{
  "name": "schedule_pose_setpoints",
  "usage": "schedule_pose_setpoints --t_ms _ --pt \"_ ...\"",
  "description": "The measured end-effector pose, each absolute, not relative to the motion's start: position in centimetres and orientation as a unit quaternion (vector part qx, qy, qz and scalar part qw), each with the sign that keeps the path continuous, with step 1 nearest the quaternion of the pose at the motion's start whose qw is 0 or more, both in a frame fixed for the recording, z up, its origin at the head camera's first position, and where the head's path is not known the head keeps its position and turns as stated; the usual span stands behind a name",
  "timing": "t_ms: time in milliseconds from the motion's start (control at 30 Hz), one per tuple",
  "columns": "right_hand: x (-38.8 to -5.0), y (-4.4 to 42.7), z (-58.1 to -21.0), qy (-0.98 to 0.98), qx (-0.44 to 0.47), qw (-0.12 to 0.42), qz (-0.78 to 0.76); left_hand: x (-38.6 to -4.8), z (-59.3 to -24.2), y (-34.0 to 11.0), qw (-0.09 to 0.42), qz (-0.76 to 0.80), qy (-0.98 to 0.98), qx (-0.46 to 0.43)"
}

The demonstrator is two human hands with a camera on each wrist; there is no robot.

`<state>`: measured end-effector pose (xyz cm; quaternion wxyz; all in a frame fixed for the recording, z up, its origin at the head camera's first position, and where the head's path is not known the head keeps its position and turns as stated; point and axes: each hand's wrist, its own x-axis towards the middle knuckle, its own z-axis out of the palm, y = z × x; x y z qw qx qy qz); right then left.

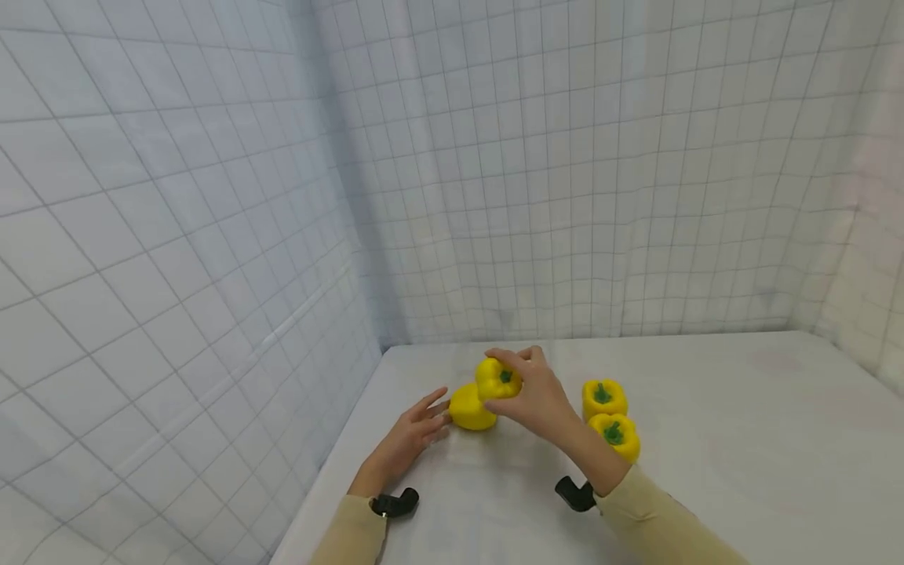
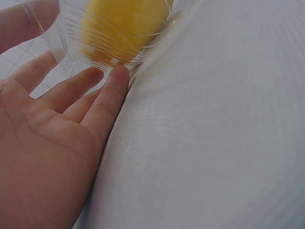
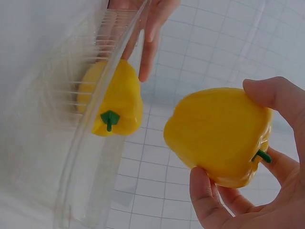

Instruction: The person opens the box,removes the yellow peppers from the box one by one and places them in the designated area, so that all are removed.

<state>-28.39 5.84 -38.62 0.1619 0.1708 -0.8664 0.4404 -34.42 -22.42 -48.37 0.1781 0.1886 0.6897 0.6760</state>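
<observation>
Head view, sleeves (image 1: 349,534): pale, closest to the wearer, with black mounts (image 1: 397,504) at the cuffs.
Left hand (image 1: 413,439): beside the box (image 3: 88,191), on its left; fingers spread and nearly straight, clenched round nothing, tips at the ribbed see-through wall.
Right forearm (image 1: 596,455): slanting in from the right, partly covering the near pepper.
Near pepper (image 1: 616,437): upright on the table (image 1: 741,424), stem up, right of both hands.
Far pepper (image 1: 603,397): upright too, just beyond the near pepper; cannot tell whether touching.
Right hand (image 1: 538,400): lifted, grasping the held pepper (image 1: 497,380) between thumb and fingertips.
Held pepper's axis: stem end toward the wearer and tipped up, rounded end away from the palm.
Held pepper to box: higher than the rim, apart from the boxed pepper (image 3: 121,100); judged the relation that counts most, with the right hand nearer and the left lower, to the left.
Boxed pepper: on its side inside the box, stem pointing right, away from the left hand.
In the way: rim below the held pepper; boxed pepper filling the left part.
Box in head view: too faint to trace.
Grid cloth (image 1: 537,196): behind the table's back edge and along both sides.
</observation>
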Motion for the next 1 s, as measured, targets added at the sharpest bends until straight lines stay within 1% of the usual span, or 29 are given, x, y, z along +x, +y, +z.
schedule_pose_setpoints --t_ms 133,400,633,1000 --pt "-28.7 6.2 -37.8 -0.877 0.173 0.173 0.413 -34.5 -48.6 -22.6 0.178 0.678 0.687 0.190" --pt "-29.0 7.5 -36.8 -0.889 0.171 0.173 0.387 -34.7 -49.2 -22.6 0.179 0.682 0.686 0.179" --pt "-29.5 9.0 -36.5 -0.894 0.180 0.196 0.361 -34.6 -48.9 -22.6 0.174 0.678 0.690 0.182" --pt "-29.9 12.0 -35.9 -0.909 0.162 0.190 0.334 -34.7 -48.8 -22.7 0.182 0.680 0.687 0.183"
